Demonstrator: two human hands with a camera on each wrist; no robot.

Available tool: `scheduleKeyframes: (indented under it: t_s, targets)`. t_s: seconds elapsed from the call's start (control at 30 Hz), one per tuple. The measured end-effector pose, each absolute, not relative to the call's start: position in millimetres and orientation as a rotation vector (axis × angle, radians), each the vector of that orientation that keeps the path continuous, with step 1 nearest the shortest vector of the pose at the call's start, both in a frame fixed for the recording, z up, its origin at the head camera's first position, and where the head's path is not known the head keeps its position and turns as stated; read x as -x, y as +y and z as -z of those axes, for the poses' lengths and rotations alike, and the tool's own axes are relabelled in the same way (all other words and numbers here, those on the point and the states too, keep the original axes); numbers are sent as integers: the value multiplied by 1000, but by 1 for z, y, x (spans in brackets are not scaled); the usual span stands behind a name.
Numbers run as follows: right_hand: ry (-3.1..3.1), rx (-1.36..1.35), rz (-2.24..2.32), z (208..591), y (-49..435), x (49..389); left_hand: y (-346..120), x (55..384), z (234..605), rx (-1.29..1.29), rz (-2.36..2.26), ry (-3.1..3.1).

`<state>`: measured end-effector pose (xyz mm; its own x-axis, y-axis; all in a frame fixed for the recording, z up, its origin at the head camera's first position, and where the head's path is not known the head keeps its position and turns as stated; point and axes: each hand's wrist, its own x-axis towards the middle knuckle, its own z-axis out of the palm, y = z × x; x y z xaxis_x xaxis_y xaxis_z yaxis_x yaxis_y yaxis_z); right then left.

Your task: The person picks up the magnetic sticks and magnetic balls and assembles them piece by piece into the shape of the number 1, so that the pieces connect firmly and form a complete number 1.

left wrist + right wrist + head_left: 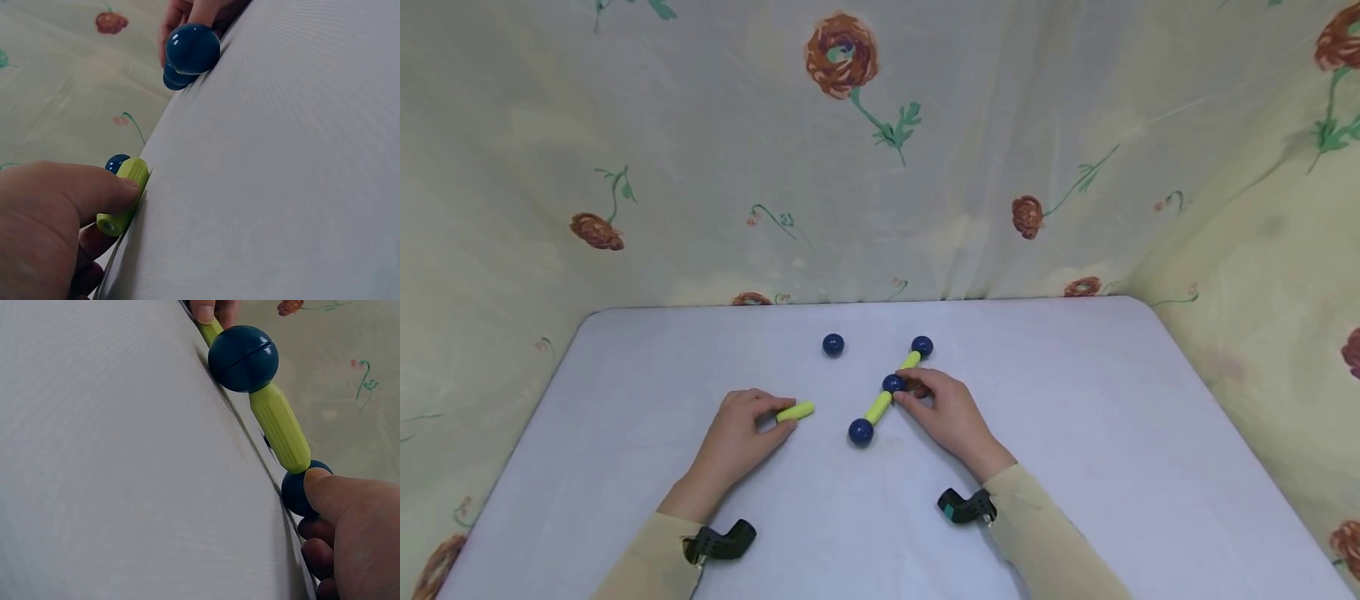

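My left hand pinches a short yellow-green ribbed rod between thumb and fingers, low over the table. In the left wrist view, a small hole shows in the near end of that rod. My right hand pinches the middle dark blue ball of a joined row. That row runs slantwise: a near blue ball, a yellow-green rod, the middle ball, a second rod and a far blue ball. In the right wrist view, the near ball has a seam line.
A loose dark blue ball lies on the white-covered table, to the left of the row's far end. Flower-patterned curtains stand behind and beside the table. Each wrist wears a black camera mount.
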<state>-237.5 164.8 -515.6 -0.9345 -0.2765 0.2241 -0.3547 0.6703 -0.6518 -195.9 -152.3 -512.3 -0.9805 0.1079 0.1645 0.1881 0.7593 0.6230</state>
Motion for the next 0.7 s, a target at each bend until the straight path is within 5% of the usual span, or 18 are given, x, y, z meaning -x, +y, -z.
scheduleKeyframes:
  t_s: [0.7]
  targets:
    - [-2775, -511, -1128, 517, 165, 238, -151, 187, 510, 129, 1198, -2758]
